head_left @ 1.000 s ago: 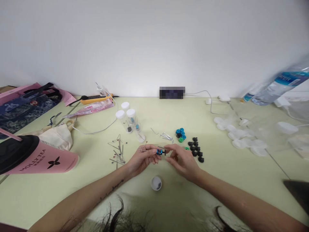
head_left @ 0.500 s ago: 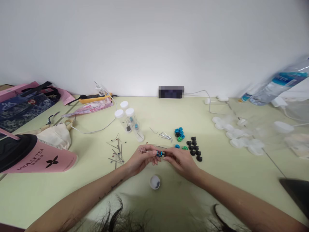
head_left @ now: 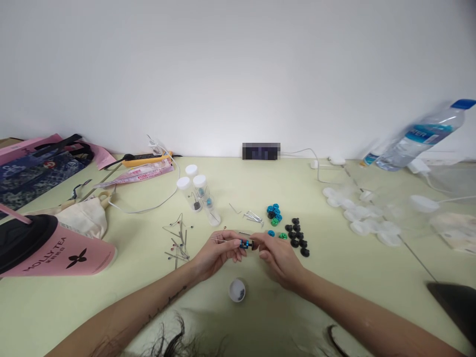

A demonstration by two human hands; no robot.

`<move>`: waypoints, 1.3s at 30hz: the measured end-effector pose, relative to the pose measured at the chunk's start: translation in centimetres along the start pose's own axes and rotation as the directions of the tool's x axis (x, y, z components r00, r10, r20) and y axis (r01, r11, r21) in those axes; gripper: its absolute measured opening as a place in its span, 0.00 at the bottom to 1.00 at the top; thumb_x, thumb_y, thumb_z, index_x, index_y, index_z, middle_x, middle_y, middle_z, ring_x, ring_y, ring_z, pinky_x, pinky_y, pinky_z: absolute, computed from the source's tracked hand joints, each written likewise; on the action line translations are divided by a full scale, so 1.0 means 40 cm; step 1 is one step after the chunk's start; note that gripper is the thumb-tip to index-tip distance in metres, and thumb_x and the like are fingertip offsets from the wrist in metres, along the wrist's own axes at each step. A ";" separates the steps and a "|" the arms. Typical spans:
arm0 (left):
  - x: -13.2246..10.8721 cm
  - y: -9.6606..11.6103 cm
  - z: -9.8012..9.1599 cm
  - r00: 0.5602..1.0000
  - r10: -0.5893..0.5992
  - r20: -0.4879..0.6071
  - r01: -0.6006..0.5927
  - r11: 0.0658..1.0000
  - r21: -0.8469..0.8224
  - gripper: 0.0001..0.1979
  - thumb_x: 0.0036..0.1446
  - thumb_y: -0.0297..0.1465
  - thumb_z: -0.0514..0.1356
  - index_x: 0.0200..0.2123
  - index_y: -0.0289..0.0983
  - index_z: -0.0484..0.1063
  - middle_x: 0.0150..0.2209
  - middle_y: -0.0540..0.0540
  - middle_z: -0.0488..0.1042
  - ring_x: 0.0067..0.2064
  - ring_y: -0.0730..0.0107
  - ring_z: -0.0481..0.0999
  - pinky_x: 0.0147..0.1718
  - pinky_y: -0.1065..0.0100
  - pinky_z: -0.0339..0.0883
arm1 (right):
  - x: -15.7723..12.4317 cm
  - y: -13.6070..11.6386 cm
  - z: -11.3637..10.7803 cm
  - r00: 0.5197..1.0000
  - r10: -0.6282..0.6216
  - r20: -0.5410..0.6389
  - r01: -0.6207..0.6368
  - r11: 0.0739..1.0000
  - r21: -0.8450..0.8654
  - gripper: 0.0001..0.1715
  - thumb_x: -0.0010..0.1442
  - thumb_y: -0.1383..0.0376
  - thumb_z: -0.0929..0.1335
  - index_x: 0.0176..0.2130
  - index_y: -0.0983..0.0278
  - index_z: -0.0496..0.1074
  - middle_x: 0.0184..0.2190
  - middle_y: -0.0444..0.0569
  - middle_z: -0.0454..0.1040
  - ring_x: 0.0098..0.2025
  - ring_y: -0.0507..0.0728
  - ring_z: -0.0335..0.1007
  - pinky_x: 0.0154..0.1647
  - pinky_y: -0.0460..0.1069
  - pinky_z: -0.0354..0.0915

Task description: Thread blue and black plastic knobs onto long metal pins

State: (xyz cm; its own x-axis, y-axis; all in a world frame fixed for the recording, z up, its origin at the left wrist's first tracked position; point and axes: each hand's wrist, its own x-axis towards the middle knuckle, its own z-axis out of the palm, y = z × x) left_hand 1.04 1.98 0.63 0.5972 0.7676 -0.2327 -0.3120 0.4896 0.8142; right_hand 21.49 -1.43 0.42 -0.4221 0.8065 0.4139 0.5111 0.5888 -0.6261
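My left hand (head_left: 217,254) is closed, pinching a small blue ring-like part (head_left: 244,244) between thumb and fingers. A thin metal rod (head_left: 219,240) sticks out leftward from the same hand. On the blue part's right end sits a small black disc-shaped knob (head_left: 252,245). My right hand (head_left: 279,255) has its fingertips at that knob, index finger against it and thumb slightly lower. Just beyond the right hand lie a blue knob (head_left: 271,233) and a green knob (head_left: 283,236). Below the hands, a small white cap (head_left: 237,290) holds tiny dark pieces.
Bent metal rods (head_left: 178,243) lie scattered on the left; L-shaped hex keys (head_left: 254,218) lie behind the hands. Black knobs (head_left: 296,235) cluster at right, blue ones (head_left: 275,207) behind. White-lidded clear tubes (head_left: 200,186), a pink cup (head_left: 82,253) and a water bottle (head_left: 420,141) stand around.
The view has tilted, so the table sits slightly lower in the picture. My right fingers have shifted on the black knob, which now shows more fully; the left hand keeps its pinch.
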 end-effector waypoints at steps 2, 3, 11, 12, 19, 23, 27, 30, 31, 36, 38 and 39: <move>0.000 -0.001 0.000 1.000 -0.001 -0.002 0.001 1.000 -0.001 0.10 0.51 0.32 0.66 0.35 0.30 0.77 0.26 0.43 0.77 0.24 0.76 0.72 0.26 0.75 0.66 | 0.000 0.000 0.000 1.000 -0.009 0.001 0.009 1.000 0.011 0.29 0.69 0.50 0.49 0.48 0.63 0.66 0.32 0.51 0.75 0.33 0.56 0.71 0.34 0.49 0.64; 0.000 -0.001 0.000 1.000 -0.001 -0.002 0.001 1.000 -0.001 0.10 0.51 0.32 0.66 0.36 0.30 0.77 0.26 0.43 0.77 0.24 0.76 0.72 0.26 0.75 0.65 | 0.000 0.000 0.000 1.000 -0.009 -0.001 0.009 1.000 0.016 0.29 0.69 0.50 0.49 0.47 0.63 0.66 0.32 0.51 0.75 0.33 0.56 0.71 0.34 0.49 0.64; 0.000 0.001 0.001 1.000 -0.003 -0.002 0.003 1.000 -0.001 0.11 0.52 0.32 0.65 0.36 0.29 0.77 0.27 0.42 0.77 0.24 0.77 0.72 0.26 0.76 0.65 | -0.002 0.005 0.001 1.000 0.011 -0.025 -0.010 1.000 0.020 0.25 0.70 0.53 0.50 0.51 0.63 0.63 0.32 0.50 0.75 0.34 0.56 0.72 0.34 0.49 0.64; 0.000 0.001 0.001 1.000 -0.002 -0.005 0.002 1.000 0.002 0.11 0.52 0.32 0.66 0.36 0.29 0.77 0.26 0.42 0.77 0.24 0.77 0.72 0.26 0.76 0.65 | -0.003 0.005 0.001 1.000 0.011 -0.025 -0.011 1.000 0.020 0.25 0.70 0.53 0.50 0.51 0.63 0.63 0.32 0.50 0.75 0.34 0.55 0.72 0.35 0.49 0.64; 0.000 0.000 -0.001 1.000 0.001 0.001 -0.001 1.000 -0.006 0.10 0.51 0.31 0.66 0.35 0.29 0.77 0.26 0.42 0.77 0.24 0.76 0.73 0.26 0.76 0.66 | 0.000 0.005 0.000 0.999 0.029 -0.033 -0.027 0.999 0.041 0.25 0.69 0.53 0.51 0.47 0.63 0.67 0.31 0.50 0.75 0.33 0.55 0.72 0.34 0.49 0.64; 0.001 0.000 -0.005 1.000 0.001 0.017 0.000 1.000 -0.018 0.11 0.52 0.31 0.66 0.36 0.29 0.77 0.26 0.43 0.77 0.24 0.77 0.73 0.26 0.76 0.66 | -0.003 0.008 0.002 0.998 0.039 -0.047 -0.036 0.997 0.065 0.25 0.69 0.53 0.50 0.48 0.63 0.65 0.31 0.49 0.74 0.31 0.54 0.72 0.33 0.48 0.65; 0.001 0.000 -0.007 1.000 0.000 0.025 0.000 1.000 -0.019 0.11 0.52 0.31 0.66 0.37 0.29 0.77 0.26 0.42 0.78 0.24 0.77 0.73 0.26 0.76 0.66 | -0.006 0.010 0.003 0.998 0.032 -0.046 -0.028 0.995 0.092 0.31 0.68 0.48 0.48 0.47 0.63 0.66 0.31 0.49 0.74 0.32 0.55 0.72 0.34 0.48 0.65; 0.001 0.000 -0.008 1.000 0.004 0.028 -0.003 1.000 -0.022 0.09 0.52 0.30 0.65 0.36 0.29 0.77 0.27 0.43 0.78 0.24 0.77 0.73 0.26 0.76 0.66 | -0.005 0.010 0.003 0.998 0.036 -0.044 -0.031 0.994 0.105 0.32 0.67 0.47 0.48 0.47 0.63 0.66 0.31 0.50 0.74 0.31 0.55 0.71 0.34 0.48 0.65; 0.001 -0.001 -0.008 1.000 0.004 0.029 -0.003 1.000 -0.022 0.09 0.53 0.30 0.65 0.36 0.29 0.77 0.27 0.43 0.78 0.24 0.77 0.73 0.26 0.75 0.66 | -0.004 0.009 0.002 0.998 0.037 -0.044 -0.032 0.994 0.109 0.32 0.67 0.47 0.48 0.46 0.63 0.67 0.31 0.50 0.74 0.31 0.55 0.71 0.33 0.48 0.65; 0.001 -0.002 -0.007 1.000 -0.002 0.023 0.003 1.000 -0.024 0.09 0.53 0.29 0.64 0.37 0.29 0.77 0.27 0.43 0.78 0.24 0.77 0.73 0.26 0.76 0.66 | -0.003 0.008 0.002 0.998 0.040 -0.058 -0.032 0.992 0.119 0.31 0.68 0.48 0.48 0.48 0.64 0.66 0.31 0.50 0.74 0.31 0.55 0.71 0.33 0.48 0.65; 0.001 -0.002 -0.006 1.000 -0.006 0.022 0.006 1.000 -0.024 0.09 0.54 0.29 0.64 0.37 0.29 0.77 0.27 0.43 0.78 0.24 0.77 0.73 0.26 0.76 0.67 | -0.004 0.009 0.003 0.997 0.037 -0.070 -0.029 0.993 0.118 0.30 0.68 0.49 0.48 0.49 0.64 0.65 0.30 0.50 0.73 0.31 0.55 0.71 0.34 0.48 0.65; 0.001 -0.002 -0.006 1.000 -0.007 0.025 0.007 1.000 -0.022 0.08 0.54 0.29 0.63 0.37 0.29 0.77 0.27 0.43 0.78 0.24 0.78 0.73 0.26 0.76 0.67 | -0.005 0.009 0.003 0.997 0.034 -0.074 -0.025 0.993 0.117 0.30 0.68 0.49 0.48 0.48 0.64 0.66 0.30 0.50 0.73 0.32 0.55 0.71 0.34 0.49 0.65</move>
State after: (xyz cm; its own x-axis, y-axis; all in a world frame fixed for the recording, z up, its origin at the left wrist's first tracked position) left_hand 0.90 2.09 0.44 0.6172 0.7540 -0.2248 -0.3239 0.5039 0.8007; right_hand 21.66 -1.37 0.03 -0.3477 0.8278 0.4404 0.4303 0.5582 -0.7094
